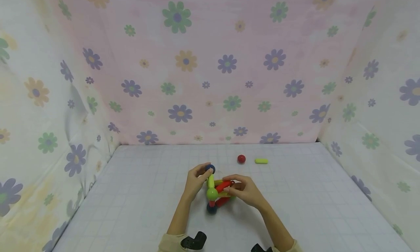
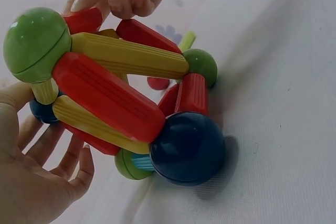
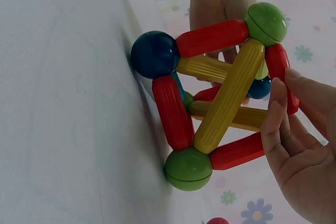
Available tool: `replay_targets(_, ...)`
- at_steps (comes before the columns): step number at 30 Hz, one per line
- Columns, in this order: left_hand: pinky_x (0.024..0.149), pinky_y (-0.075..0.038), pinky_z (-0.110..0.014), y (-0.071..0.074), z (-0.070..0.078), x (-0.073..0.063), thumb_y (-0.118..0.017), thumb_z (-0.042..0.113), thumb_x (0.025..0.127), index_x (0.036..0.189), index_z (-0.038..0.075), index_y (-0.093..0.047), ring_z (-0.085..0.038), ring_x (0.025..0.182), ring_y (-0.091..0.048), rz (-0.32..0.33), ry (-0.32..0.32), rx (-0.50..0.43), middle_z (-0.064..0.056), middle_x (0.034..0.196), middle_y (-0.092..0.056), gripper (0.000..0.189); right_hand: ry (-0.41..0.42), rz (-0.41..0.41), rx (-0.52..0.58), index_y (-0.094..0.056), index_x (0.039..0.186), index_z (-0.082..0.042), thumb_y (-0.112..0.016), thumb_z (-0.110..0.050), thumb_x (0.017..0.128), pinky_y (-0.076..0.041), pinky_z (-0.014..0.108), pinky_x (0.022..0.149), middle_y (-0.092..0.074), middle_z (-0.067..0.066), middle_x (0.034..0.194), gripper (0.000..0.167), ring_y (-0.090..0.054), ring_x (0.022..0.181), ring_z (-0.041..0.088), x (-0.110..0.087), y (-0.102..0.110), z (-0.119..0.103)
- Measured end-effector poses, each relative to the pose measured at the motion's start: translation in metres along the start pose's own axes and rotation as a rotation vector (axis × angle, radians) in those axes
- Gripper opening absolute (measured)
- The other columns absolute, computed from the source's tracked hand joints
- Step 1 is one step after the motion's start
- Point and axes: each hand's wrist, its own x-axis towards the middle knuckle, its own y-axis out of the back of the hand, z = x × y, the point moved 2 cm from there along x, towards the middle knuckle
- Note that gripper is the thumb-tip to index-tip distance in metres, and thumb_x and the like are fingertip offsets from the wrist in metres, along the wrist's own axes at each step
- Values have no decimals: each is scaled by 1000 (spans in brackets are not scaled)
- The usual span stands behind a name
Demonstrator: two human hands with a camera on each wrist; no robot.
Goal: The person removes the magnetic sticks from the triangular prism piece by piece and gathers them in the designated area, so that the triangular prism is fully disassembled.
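Observation:
A frame of ribbed rods and coloured balls from a ball-and-rod building set stands on the table, with red and yellow rods, a green ball (image 1: 212, 194) and a dark blue ball (image 2: 187, 148) at its corners. My left hand (image 1: 195, 181) holds another dark blue ball (image 1: 210, 168) at the upper left, where a light green rod (image 1: 211, 181) joins it. On the opposite side my right hand (image 1: 246, 190) pinches a red rod (image 3: 278, 59) that meets a green ball (image 3: 266, 23) at one end. Fingers hide the rod's other end.
Behind the frame, a loose red ball (image 1: 241, 159) lies on the white table (image 1: 131, 201). A loose yellow-green rod (image 1: 261, 161) is to its right. Flower-print cloth (image 1: 206, 69) encloses the back and both sides.

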Motion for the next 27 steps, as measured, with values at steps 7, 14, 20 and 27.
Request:
replay_targets(7,78,-47,-28,0,25,-11,-59,13,91,123,-3,-58,-18,96,-55,-2,10,16,-19,111,-62,35,0,27,-57,-59,114,9,-65,-5,87,-53,24,75,-62,26,110,32,-66,84,17,-1,-3,-4)
replay_targets(14,85,-48,-39,-3,22,-14,-62,13,90,121,-2,-60,-30,101,-56,123,13,58,-21,115,-61,35,14,53,-54,-62,107,9,-68,-4,84,-52,23,77,-65,22,102,27,-64,84,13,-4,-4,-6)
replay_targets(20,74,-48,-28,2,5,-19,-70,16,84,103,2,-66,-19,86,-59,319,-8,54,-11,93,-65,24,-1,78,-26,-62,106,8,-69,-4,83,-52,22,79,-65,22,102,27,-64,86,13,-5,-6,-6)
replay_targets(27,69,-48,-23,11,12,-37,-70,20,85,99,3,-66,-13,78,-58,131,-43,63,-6,84,-64,22,14,131,-26,-63,103,9,-70,0,81,-52,23,77,-65,22,98,24,-64,83,12,-3,-8,-6)
